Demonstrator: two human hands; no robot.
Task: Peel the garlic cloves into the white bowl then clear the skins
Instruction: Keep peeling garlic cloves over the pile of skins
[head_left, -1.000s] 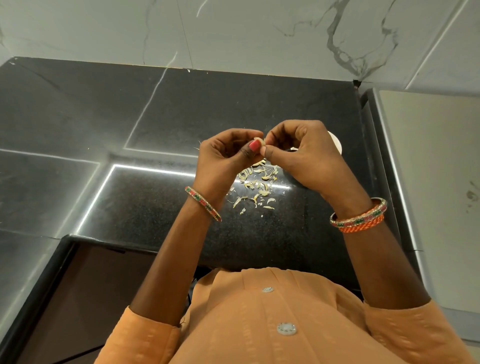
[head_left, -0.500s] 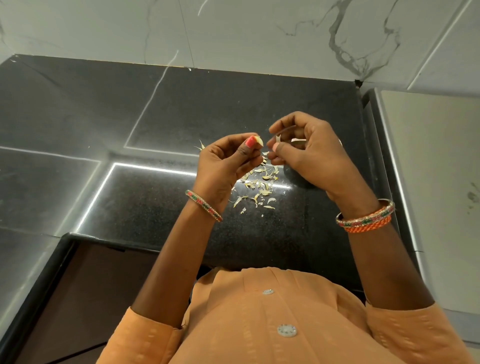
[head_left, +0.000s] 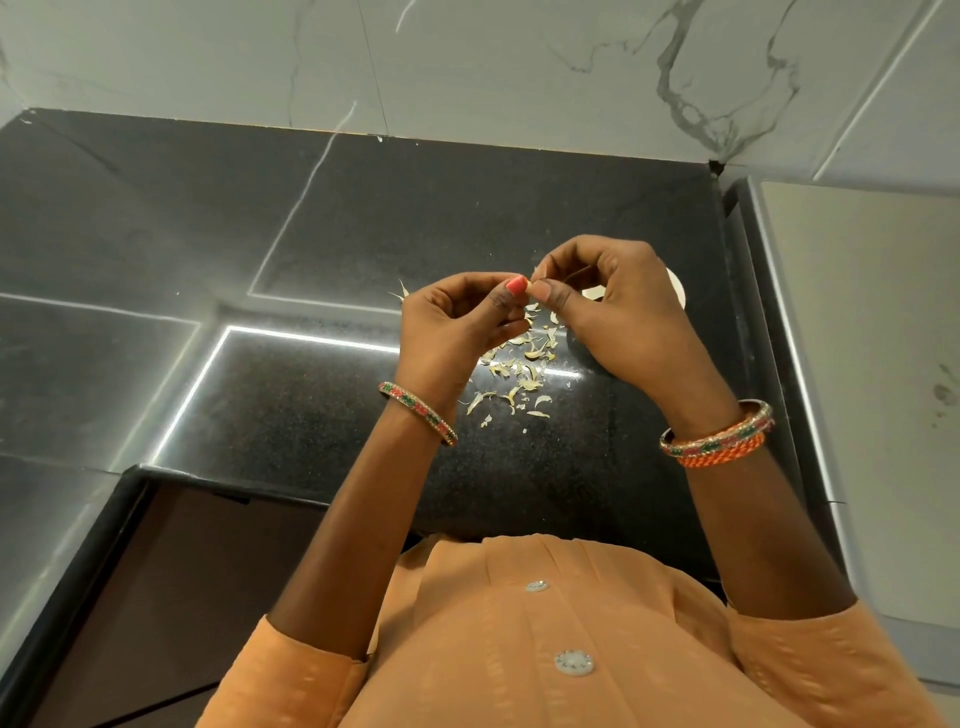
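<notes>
Here, line by line, is what your head camera shows.

Left hand: your left hand is raised above the table, fingers curled, the thumb with its red-painted nail pressed against a garlic clove at the fingertips.

Right hand: your right hand meets the left one at the same spot; its thumb and forefinger pinch the clove from the other side, the remaining fingers curled.

Garlic clove: only a small pale sliver of it shows between the two thumbs, held in the air above the skins; whether it is fully peeled cannot be told.

Skins: the garlic skins lie scattered on the table directly under and just in front of your hands, as many small pale flakes, with one stray piece poking out beyond your left hand's fingers.

White bowl: the white bowl stands on the table behind your right hand, which covers most of it; only a bit of rim and inner wall shows, and its contents are hidden.

Table: the table is polished black stone with bright light reflections, backed by a marble-patterned wall.

Wrists: a bangle sits on your left wrist, and stacked orange bangles on your right.
</notes>
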